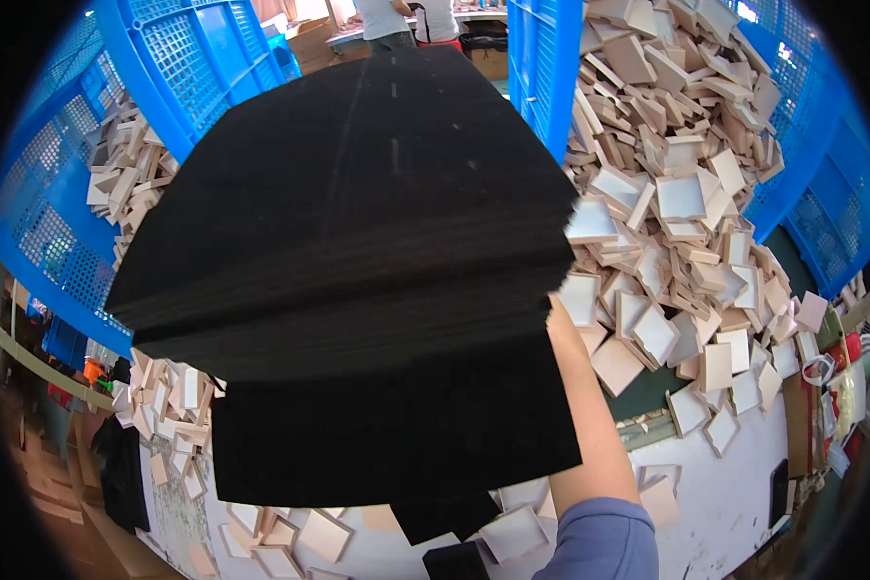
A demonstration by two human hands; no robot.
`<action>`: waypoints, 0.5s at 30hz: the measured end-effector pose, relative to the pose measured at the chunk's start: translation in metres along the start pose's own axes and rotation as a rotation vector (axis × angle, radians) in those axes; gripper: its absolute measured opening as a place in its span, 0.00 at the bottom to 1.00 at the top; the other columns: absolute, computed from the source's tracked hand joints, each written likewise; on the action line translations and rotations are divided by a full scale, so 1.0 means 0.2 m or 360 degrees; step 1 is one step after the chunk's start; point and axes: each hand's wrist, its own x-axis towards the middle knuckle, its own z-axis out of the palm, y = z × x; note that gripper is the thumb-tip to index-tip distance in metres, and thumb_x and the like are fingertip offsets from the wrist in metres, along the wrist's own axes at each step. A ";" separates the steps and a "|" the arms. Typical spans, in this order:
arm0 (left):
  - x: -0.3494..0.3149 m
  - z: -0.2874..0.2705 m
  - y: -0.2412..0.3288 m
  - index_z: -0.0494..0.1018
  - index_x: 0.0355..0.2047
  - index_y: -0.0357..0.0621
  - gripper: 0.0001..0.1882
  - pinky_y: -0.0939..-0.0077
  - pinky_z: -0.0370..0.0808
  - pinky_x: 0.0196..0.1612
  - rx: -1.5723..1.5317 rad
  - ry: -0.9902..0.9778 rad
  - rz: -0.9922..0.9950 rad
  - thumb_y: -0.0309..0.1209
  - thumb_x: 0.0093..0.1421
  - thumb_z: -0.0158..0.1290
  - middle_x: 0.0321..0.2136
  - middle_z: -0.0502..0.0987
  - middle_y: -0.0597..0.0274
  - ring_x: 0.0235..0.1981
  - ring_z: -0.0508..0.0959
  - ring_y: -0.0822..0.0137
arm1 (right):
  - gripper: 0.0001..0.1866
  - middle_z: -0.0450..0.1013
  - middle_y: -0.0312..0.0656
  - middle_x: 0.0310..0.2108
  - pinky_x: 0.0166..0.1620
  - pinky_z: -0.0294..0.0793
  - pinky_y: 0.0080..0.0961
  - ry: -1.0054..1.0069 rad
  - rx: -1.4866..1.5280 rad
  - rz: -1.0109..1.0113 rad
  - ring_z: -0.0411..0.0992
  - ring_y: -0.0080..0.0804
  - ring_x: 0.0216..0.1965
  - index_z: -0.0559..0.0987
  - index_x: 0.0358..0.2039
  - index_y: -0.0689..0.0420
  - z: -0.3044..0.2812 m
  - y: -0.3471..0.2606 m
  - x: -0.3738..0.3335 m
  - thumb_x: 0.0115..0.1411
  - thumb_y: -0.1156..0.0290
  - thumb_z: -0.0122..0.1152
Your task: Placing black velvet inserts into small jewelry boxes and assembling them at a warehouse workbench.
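Workshop bench, white top (735, 503), walled by blue crates (179, 58) and heaped with small beige trays. Centre of view: a thick stack of black sheets (358, 222), held up close under the camera and hiding most of the bench; a second layer of black sheets (396, 435) hangs beneath it, lower edge near the bench front. Right forearm (580, 416) rising from the lower edge in a blue-grey sleeve (599, 541), running up behind the stack's right edge — hand itself hidden, so grip cannot be told. Left hand not seen at all. Right of the stack, a big pile of trays (677, 193) spilling from a tipped crate; smaller pile (126, 174) at left; loose trays (319, 532) below. Far back — two people (406, 19) standing at another table.
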 end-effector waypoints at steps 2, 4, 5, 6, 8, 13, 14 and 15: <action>0.05 0.08 0.01 0.61 0.55 0.45 0.28 0.56 0.57 0.55 -0.0093 -0.0002 0.0026 0.44 0.57 0.47 0.53 0.65 0.54 0.55 0.62 0.58 | 0.27 0.68 0.34 0.48 0.49 0.65 0.53 0.0035 -0.0034 0.0021 0.54 0.37 0.57 0.74 0.45 0.49 0.01 0.03 -0.12 0.40 0.60 0.61; 0.03 0.22 0.08 0.62 0.55 0.45 0.27 0.58 0.60 0.54 -0.0168 0.0031 0.0026 0.44 0.58 0.48 0.52 0.67 0.54 0.54 0.64 0.58 | 0.17 0.72 0.33 0.41 0.42 0.69 0.48 0.0389 -0.0135 -0.0076 0.60 0.35 0.53 0.77 0.40 0.51 0.13 0.01 -0.16 0.48 0.63 0.56; -0.10 0.34 0.20 0.62 0.55 0.45 0.27 0.59 0.61 0.53 -0.0215 -0.0012 0.0038 0.44 0.58 0.48 0.51 0.67 0.54 0.53 0.65 0.59 | 0.15 0.73 0.32 0.38 0.40 0.70 0.47 0.0536 -0.0091 0.0040 0.62 0.34 0.51 0.78 0.37 0.51 0.24 0.07 -0.15 0.49 0.63 0.55; -0.24 0.51 0.35 0.63 0.54 0.45 0.26 0.60 0.62 0.53 -0.0262 0.0011 0.0016 0.43 0.59 0.48 0.50 0.68 0.55 0.52 0.66 0.59 | 0.13 0.74 0.31 0.35 0.37 0.71 0.45 0.0670 -0.0100 0.0105 0.64 0.33 0.49 0.79 0.35 0.51 0.32 0.03 -0.12 0.50 0.63 0.55; -0.24 0.48 0.41 0.63 0.54 0.45 0.26 0.61 0.64 0.52 -0.0323 0.0000 -0.0002 0.43 0.59 0.48 0.50 0.69 0.55 0.52 0.67 0.59 | 0.12 0.75 0.31 0.33 0.36 0.71 0.42 0.0774 -0.0210 0.0184 0.65 0.33 0.47 0.80 0.33 0.51 0.33 0.02 -0.25 0.49 0.62 0.55; -0.11 0.13 0.26 0.54 0.59 0.50 0.31 0.50 0.48 0.59 0.0347 -0.0120 0.0305 0.44 0.55 0.42 0.59 0.55 0.54 0.61 0.54 0.58 | 0.13 0.75 0.33 0.33 0.34 0.74 0.36 0.0782 -0.0133 0.0262 0.65 0.34 0.48 0.81 0.30 0.51 0.17 0.01 -0.70 0.45 0.59 0.58; -0.11 0.14 0.31 0.53 0.60 0.58 0.30 0.56 0.48 0.58 0.0302 -0.0206 0.0231 0.39 0.55 0.40 0.60 0.56 0.64 0.61 0.56 0.65 | 0.14 0.75 0.33 0.36 0.36 0.74 0.37 0.0615 -0.0052 0.0262 0.64 0.35 0.50 0.81 0.31 0.50 0.19 -0.01 -0.72 0.44 0.60 0.59; -0.09 0.11 0.31 0.55 0.59 0.58 0.29 0.54 0.48 0.58 0.0015 -0.0239 0.0205 0.41 0.55 0.41 0.60 0.56 0.63 0.61 0.56 0.63 | 0.15 0.74 0.36 0.38 0.39 0.74 0.37 0.0746 -0.0072 0.0199 0.64 0.35 0.51 0.81 0.30 0.52 0.25 0.03 -0.79 0.40 0.61 0.62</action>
